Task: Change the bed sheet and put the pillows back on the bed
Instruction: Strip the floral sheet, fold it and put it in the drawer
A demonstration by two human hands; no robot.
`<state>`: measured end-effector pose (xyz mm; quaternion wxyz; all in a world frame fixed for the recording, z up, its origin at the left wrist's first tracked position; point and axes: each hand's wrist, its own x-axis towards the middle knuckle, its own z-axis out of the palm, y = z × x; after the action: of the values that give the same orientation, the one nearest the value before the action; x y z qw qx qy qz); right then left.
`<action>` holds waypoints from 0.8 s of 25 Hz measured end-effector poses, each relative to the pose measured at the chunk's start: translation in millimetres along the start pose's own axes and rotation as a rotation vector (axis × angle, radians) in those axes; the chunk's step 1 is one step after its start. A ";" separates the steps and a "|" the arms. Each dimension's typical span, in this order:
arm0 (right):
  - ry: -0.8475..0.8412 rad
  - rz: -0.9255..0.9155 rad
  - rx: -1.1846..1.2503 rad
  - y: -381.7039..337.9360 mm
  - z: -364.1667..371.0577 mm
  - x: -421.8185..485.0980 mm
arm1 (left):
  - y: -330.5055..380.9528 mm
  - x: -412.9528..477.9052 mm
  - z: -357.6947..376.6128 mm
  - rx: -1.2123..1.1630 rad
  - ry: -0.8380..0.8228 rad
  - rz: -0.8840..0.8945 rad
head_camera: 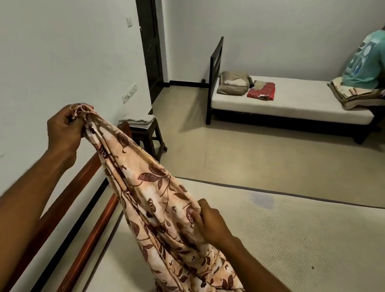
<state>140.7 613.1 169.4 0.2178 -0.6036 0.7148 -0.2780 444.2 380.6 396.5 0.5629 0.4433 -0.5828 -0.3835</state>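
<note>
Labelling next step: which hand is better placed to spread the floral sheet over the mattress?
Likely right. The right hand grips the floral sheet mid-length above the bare mattress; the left hand pinches its fringed end over the bed rail.

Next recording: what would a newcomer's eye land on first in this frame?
The peach floral bed sheet with dark red leaves dominates the foreground, stretched between the left hand, which grips its fringed corner up high, and the right hand, which pinches it lower down. Beneath it lies a bare cream mattress. In the background, a person in a teal shirt sits on a black-framed bed.
</note>
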 end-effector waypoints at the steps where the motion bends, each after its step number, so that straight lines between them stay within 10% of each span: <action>1: 0.031 -0.042 -0.014 0.7 8.1 -7.1 | 0.6 1.3 -1.1 0.005 0.001 0.007; 9: -0.084 0.030 -0.354 28.7 29.3 -38.3 | -10.5 12.8 -27.1 0.015 0.002 0.009; 20: 0.368 0.288 0.473 16.1 42.9 -68.7 | -38.8 14.2 -55.4 -0.009 0.054 -0.059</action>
<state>168.7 676.8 124.9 0.2561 -0.3689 0.7358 -0.5068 503.0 357.9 368.2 0.5688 0.4681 -0.5521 -0.3905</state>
